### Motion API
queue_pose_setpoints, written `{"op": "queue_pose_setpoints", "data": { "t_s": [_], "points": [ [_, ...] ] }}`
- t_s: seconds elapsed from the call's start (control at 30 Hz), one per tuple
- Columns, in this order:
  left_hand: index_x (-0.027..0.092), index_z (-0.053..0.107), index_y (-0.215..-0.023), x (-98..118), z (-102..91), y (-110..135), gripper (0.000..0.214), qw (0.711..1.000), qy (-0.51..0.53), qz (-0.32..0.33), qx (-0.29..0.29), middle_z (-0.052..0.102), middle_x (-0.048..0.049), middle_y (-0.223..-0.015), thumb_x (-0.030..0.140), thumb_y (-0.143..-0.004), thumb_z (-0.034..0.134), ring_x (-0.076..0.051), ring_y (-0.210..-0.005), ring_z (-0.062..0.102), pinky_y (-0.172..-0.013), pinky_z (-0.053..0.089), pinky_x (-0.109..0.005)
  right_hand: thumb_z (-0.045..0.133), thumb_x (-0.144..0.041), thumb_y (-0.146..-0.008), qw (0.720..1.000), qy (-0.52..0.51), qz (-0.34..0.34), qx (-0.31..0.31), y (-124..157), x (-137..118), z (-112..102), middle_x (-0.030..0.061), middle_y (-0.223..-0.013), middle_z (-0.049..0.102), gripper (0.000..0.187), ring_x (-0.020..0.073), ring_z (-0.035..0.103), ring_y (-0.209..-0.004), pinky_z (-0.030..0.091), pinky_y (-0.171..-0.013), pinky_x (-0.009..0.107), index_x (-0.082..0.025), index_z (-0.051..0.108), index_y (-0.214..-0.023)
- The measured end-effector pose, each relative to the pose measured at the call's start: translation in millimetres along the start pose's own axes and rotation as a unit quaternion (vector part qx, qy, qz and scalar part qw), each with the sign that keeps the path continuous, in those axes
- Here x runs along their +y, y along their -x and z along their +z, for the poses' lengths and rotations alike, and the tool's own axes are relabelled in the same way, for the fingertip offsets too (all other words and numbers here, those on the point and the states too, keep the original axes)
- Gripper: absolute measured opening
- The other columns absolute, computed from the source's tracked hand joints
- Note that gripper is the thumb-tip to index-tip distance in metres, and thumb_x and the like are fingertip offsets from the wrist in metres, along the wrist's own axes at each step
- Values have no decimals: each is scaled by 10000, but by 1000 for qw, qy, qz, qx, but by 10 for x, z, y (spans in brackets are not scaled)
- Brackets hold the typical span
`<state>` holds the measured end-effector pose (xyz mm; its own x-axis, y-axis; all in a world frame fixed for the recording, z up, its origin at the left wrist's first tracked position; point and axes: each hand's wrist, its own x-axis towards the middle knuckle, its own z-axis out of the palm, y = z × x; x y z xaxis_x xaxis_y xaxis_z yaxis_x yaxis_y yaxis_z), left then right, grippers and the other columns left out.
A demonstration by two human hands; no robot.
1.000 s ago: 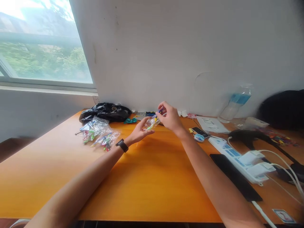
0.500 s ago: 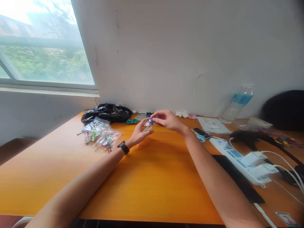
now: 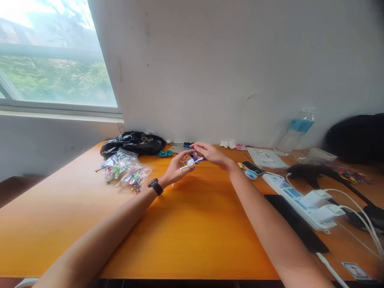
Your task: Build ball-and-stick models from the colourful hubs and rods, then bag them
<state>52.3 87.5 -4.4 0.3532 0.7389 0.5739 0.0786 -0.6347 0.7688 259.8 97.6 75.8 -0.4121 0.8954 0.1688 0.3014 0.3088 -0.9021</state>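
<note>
My left hand (image 3: 175,169) is closed around a small clear plastic bag (image 3: 186,161) above the middle of the table, thumb on the near side. Small white and pale pieces show through the plastic. My right hand (image 3: 211,155) reaches in from the right, its fingers bent together at the bag's far upper edge. What its fingertips hold is hidden. Some blue and white bits (image 3: 198,158) show just below those fingers. Left of my hands lie clear bags of colourful small parts (image 3: 133,176).
A crumpled black plastic bag (image 3: 135,143) and a green wrapper (image 3: 165,153) lie at the back. Along the right are a phone (image 3: 251,167), a roll of tape (image 3: 251,175), a power strip (image 3: 288,194) with plugged chargers, a dark flat device (image 3: 297,224) and a clear bottle (image 3: 295,134).
My right fingers have shifted from a pinch at a blue piece to a flatter bend over the bag's edge. My left hand keeps its grip. The view has shifted slightly.
</note>
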Motion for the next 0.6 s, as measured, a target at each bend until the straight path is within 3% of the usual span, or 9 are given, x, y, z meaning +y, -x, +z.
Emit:
{"op": "queue_pose_setpoints", "data": {
  "t_s": [0.1,0.23,0.43,0.6],
  "points": [
    [227,591,-1429,4,23,11,612,1000,20,-7,-4,665,-113,-1360,422,-879,775,-301,-1191,637,-985,530,-414,763,-457,-883,999,-27,-10,-39,25,-29,-7,77,-1137,770,358,214,704,-1000,562,-798,305,-207,763,-1139],
    [233,546,-1444,43,66,30,647,998,54,2,-19,656,-115,-1359,415,-872,790,-290,-1177,651,-980,540,-411,839,-371,-808,998,-63,-10,-16,5,23,-14,69,-1081,782,320,211,715,-1011,564,-841,310,-203,766,-1071],
    [259,443,-1515,-37,80,71,723,999,42,-24,-19,647,-119,-1326,417,-897,784,-253,-1125,647,-947,521,-380,840,-373,-822,997,-78,19,-16,-68,209,60,83,-1117,796,364,220,738,-1004,577,-780,296,-219,755,-1141],
    [272,417,-1537,-112,49,86,765,998,32,-32,-40,656,-108,-1247,386,-886,802,-249,-1101,640,-930,515,-383,860,-320,-761,996,-89,23,-17,-67,231,108,80,-1014,790,399,232,735,-939,560,-653,274,-206,752,-1128]
  ]
}}
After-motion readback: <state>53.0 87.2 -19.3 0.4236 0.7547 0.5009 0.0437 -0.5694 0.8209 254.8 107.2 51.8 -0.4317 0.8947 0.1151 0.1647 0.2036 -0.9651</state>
